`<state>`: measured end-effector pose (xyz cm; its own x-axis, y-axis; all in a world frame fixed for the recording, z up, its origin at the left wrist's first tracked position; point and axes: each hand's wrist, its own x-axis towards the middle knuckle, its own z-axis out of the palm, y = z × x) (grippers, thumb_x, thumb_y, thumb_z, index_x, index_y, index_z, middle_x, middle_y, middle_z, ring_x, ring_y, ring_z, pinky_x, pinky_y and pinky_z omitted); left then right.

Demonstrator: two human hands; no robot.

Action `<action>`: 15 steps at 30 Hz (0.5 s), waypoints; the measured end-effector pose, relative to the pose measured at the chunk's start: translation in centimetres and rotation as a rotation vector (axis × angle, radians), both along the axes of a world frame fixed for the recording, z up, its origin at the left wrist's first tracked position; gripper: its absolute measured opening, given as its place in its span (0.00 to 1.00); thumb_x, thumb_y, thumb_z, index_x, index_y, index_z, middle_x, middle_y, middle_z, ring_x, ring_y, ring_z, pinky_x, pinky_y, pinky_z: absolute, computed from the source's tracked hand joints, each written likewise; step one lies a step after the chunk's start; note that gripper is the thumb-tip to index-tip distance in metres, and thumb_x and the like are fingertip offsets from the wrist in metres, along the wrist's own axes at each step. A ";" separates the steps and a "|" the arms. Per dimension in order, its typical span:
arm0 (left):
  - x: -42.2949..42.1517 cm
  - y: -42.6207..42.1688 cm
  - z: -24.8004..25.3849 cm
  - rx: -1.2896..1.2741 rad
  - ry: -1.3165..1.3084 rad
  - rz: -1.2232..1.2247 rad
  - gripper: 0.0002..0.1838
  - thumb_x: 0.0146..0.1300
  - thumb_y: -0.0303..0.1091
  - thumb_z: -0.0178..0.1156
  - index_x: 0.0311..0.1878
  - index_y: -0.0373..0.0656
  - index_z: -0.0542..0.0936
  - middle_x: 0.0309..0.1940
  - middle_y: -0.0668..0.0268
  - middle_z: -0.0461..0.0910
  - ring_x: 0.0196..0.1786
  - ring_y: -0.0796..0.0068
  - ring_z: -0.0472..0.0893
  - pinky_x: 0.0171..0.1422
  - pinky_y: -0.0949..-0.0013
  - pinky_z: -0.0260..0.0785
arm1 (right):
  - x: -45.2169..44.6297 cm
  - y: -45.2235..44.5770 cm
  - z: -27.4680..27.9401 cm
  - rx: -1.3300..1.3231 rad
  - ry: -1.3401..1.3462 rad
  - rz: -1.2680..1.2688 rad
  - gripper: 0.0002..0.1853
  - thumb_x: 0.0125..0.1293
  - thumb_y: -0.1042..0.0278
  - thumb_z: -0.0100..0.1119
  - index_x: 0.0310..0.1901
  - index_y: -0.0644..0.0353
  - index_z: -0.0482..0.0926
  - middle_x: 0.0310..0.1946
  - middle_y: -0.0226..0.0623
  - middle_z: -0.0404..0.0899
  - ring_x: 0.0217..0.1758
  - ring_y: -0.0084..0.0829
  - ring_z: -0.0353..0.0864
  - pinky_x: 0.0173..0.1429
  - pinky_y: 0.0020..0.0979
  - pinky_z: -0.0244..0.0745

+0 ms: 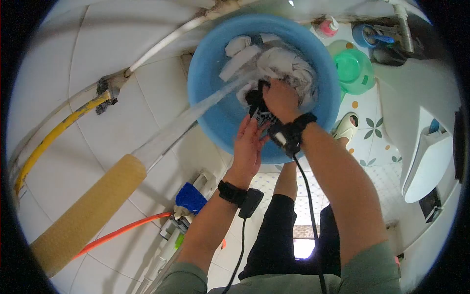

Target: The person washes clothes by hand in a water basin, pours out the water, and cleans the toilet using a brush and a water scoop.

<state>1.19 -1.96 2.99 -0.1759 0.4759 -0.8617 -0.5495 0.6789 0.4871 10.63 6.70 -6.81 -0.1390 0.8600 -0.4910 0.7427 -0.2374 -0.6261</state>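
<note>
In the head view, my right hand (283,100) is closed on a dark cloth (254,97) with a black-and-white patterned part (265,116). Just below it, my left hand (248,144) has its fingers stretched out, with the fingertips at the patterned part's lower edge. Both hands are over a large blue basin (209,128). Several wet white cloths (284,61) lie in the basin. A stream of water (196,109) runs from a thick yellowish tube (90,213) into it.
A yellow hose (58,130) meets a wall fitting at left. An orange hose (122,234) and a blue brush (191,198) are lower down. Right of the basin stand a green tub (353,71), a pink pump bottle (328,27) and a white toilet (416,88). Black cables hang from both wrists.
</note>
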 end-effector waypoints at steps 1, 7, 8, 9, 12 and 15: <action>0.2 0.1 0.2 0.013 0.052 0.008 0.23 0.75 0.48 0.47 0.66 0.46 0.68 0.61 0.63 0.74 0.65 0.65 0.72 0.68 0.54 0.64 | 0.1 0.1 0.8 -0.082 0.096 -0.073 0.19 0.68 0.55 0.52 0.47 0.65 0.77 0.36 0.56 0.82 0.42 0.51 0.84 0.48 0.48 0.77; -1.4 4.5 2.2 0.253 -0.090 0.090 0.25 0.75 0.51 0.45 0.68 0.46 0.66 0.62 0.64 0.74 0.67 0.67 0.70 0.69 0.55 0.63 | 0.4 1.1 11.6 -0.735 1.236 -0.878 0.24 0.64 0.58 0.60 0.55 0.67 0.76 0.47 0.48 0.80 0.52 0.38 0.78 0.58 0.35 0.70; -1.8 5.4 2.0 0.250 -0.185 0.097 0.26 0.75 0.52 0.45 0.68 0.47 0.66 0.62 0.65 0.74 0.67 0.68 0.69 0.69 0.55 0.62 | -0.2 1.4 11.0 -0.591 1.147 -0.809 0.23 0.65 0.57 0.60 0.54 0.68 0.76 0.47 0.49 0.80 0.52 0.40 0.78 0.58 0.36 0.70; -1.6 6.5 2.2 0.259 -0.183 0.071 0.26 0.75 0.53 0.44 0.68 0.47 0.67 0.62 0.65 0.74 0.67 0.68 0.70 0.68 0.56 0.62 | -1.1 1.9 9.2 -0.448 1.058 -0.741 0.23 0.65 0.56 0.59 0.53 0.69 0.77 0.47 0.51 0.80 0.51 0.42 0.79 0.58 0.37 0.70; -0.4 9.0 1.6 0.272 -0.168 -0.018 0.27 0.75 0.56 0.43 0.67 0.48 0.68 0.62 0.65 0.74 0.66 0.67 0.71 0.68 0.58 0.63 | -2.6 5.3 3.7 -0.281 0.829 -0.761 0.23 0.66 0.54 0.57 0.50 0.69 0.78 0.46 0.55 0.80 0.51 0.49 0.79 0.57 0.40 0.70; -0.7 10.0 0.2 0.248 -0.205 -0.014 0.28 0.74 0.58 0.43 0.65 0.47 0.70 0.60 0.63 0.75 0.63 0.64 0.73 0.68 0.59 0.64 | -3.1 5.2 4.4 -0.238 0.813 -0.697 0.24 0.67 0.52 0.56 0.49 0.70 0.79 0.45 0.59 0.80 0.51 0.54 0.79 0.57 0.42 0.70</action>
<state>0.51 8.01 3.22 -0.0026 0.6772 -0.7358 -0.6451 0.5611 0.5187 7.58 11.91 -2.42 -0.0164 0.7708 -0.6368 -0.2151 -0.6247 -0.7506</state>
